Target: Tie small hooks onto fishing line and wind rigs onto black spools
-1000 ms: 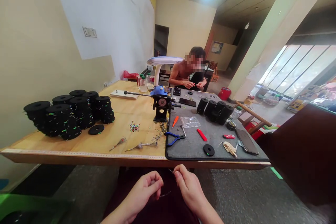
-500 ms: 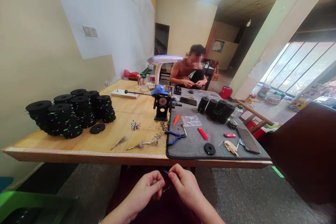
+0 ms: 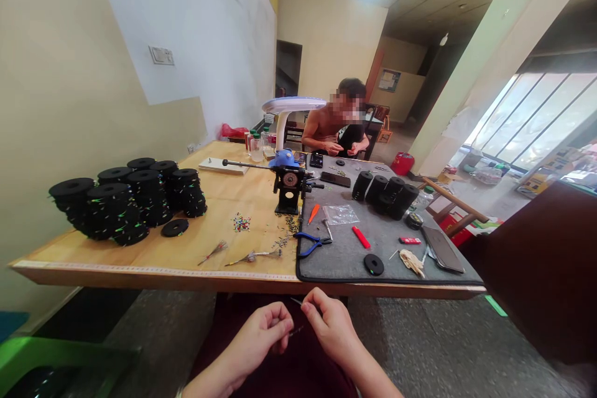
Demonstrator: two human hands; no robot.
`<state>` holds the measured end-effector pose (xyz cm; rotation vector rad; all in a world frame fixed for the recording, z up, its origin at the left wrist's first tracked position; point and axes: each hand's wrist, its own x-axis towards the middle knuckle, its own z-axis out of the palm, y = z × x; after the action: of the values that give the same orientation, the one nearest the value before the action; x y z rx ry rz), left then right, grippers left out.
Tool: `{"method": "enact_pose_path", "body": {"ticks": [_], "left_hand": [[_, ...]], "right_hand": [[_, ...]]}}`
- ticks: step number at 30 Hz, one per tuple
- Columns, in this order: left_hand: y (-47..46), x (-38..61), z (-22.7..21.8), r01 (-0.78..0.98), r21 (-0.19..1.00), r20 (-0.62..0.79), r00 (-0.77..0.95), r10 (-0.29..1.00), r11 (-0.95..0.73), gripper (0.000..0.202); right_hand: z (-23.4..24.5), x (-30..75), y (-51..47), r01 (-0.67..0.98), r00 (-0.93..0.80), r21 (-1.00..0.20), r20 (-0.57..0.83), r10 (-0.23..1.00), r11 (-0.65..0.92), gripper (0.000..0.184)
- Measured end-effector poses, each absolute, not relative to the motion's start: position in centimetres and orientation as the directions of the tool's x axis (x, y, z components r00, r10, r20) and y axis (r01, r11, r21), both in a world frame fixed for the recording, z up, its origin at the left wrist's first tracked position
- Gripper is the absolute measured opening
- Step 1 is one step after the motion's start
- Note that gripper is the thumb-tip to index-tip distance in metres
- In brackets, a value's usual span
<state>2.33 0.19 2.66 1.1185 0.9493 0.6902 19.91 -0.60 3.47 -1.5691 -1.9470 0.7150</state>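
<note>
Below the table's front edge, over my lap, my left hand (image 3: 259,339) and my right hand (image 3: 330,325) are close together with fingers pinched. A thin wire or pin (image 3: 296,302) sticks out between them, gripped by my right fingertips; what my left fingers pinch is too small to name. On the wooden table (image 3: 153,254) ahead lie two wire bundles (image 3: 252,256), a heap of coloured beads (image 3: 240,222), blue pliers (image 3: 311,242) and a black disc (image 3: 374,264) on a grey mat (image 3: 345,261).
Stacks of black spools (image 3: 125,202) stand at the table's left, more black spools (image 3: 386,194) at the right. A black winding device with a blue top (image 3: 286,183) and a white lamp (image 3: 291,106) stand mid-table. Another person (image 3: 338,130) sits at the far end. A dark board (image 3: 541,267) stands right.
My hands have drawn a little closer together and risen slightly toward the table edge. The camera has tilted slightly. The things on the table have not moved.
</note>
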Motion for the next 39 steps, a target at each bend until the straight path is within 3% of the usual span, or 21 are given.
{"method": "enact_pose_path", "body": {"ticks": [3, 6, 9, 11, 14, 16, 19, 21, 23, 26, 31, 39], "left_hand": [[0.1, 2.3, 2.7, -0.011, 0.947, -0.282, 0.444, 0.851, 0.32, 0.036], [0.0, 2.2, 2.8, -0.05, 0.942, -0.277, 0.443, 0.853, 0.332, 0.036], [-0.2, 2.3, 3.2, -0.097, 0.935, -0.269, 0.433, 0.86, 0.341, 0.037], [-0.3, 2.3, 3.5, -0.123, 0.932, -0.263, 0.423, 0.867, 0.342, 0.036], [-0.5, 2.2, 4.1, -0.158, 0.938, -0.225, 0.398, 0.889, 0.309, 0.032], [-0.6, 2.1, 4.5, -0.156, 0.957, -0.177, 0.354, 0.918, 0.245, 0.03], [-0.5, 1.6, 4.8, -0.133, 0.988, -0.052, 0.238, 0.97, 0.085, 0.027], [-0.3, 1.1, 4.8, -0.115, 0.992, 0.058, 0.143, 0.988, -0.042, 0.026], [0.1, 0.6, 4.5, -0.088, 0.989, 0.124, 0.046, 0.991, -0.119, 0.029], [0.7, -0.3, 3.5, -0.114, 0.991, 0.066, -0.059, 0.996, -0.073, 0.033], [1.5, -1.5, 1.2, -0.317, 0.943, -0.141, -0.118, 0.983, 0.097, 0.033], [2.6, -4.7, -0.2, -0.42, 0.89, -0.287, -0.218, 0.933, 0.176, 0.043]], "right_hand": [[3.6, 21.1, 0.9, 0.768, -0.199, -0.585, 0.169, 0.965, 0.261, 0.022], [4.1, 23.1, 3.9, 0.87, -0.266, -0.348, 0.262, 0.928, 0.348, 0.019], [4.7, 24.9, 6.8, 0.899, -0.386, -0.117, 0.245, 0.889, 0.423, 0.019], [4.8, 25.4, 7.9, 0.898, -0.417, -0.043, 0.241, 0.876, 0.439, 0.017], [4.7, 24.3, 7.3, 0.877, -0.392, -0.153, 0.319, 0.863, 0.455, 0.021], [4.4, 22.6, 5.9, 0.761, -0.375, -0.413, 0.349, 0.859, 0.5, 0.026], [3.7, 19.2, 3.7, 0.357, -0.405, -0.869, 0.186, 0.895, 0.342, 0.04], [3.1, 17.0, 3.0, 0.148, -0.414, -0.974, 0.098, 0.905, 0.173, 0.049], [2.6, 15.3, 3.0, 0.037, -0.441, -0.998, 0.037, 0.897, 0.059, 0.054], [2.2, 13.6, 3.4, 0.032, -0.48, -0.999, -0.015, 0.877, 0.0, 0.046], [2.5, 11.8, 4.3, 0.29, -0.395, -0.949, 0.004, 0.919, 0.128, 0.018], [3.0, 9.9, 7.4, 0.68, -0.448, -0.603, 0.108, 0.887, 0.417, 0.015]]}}
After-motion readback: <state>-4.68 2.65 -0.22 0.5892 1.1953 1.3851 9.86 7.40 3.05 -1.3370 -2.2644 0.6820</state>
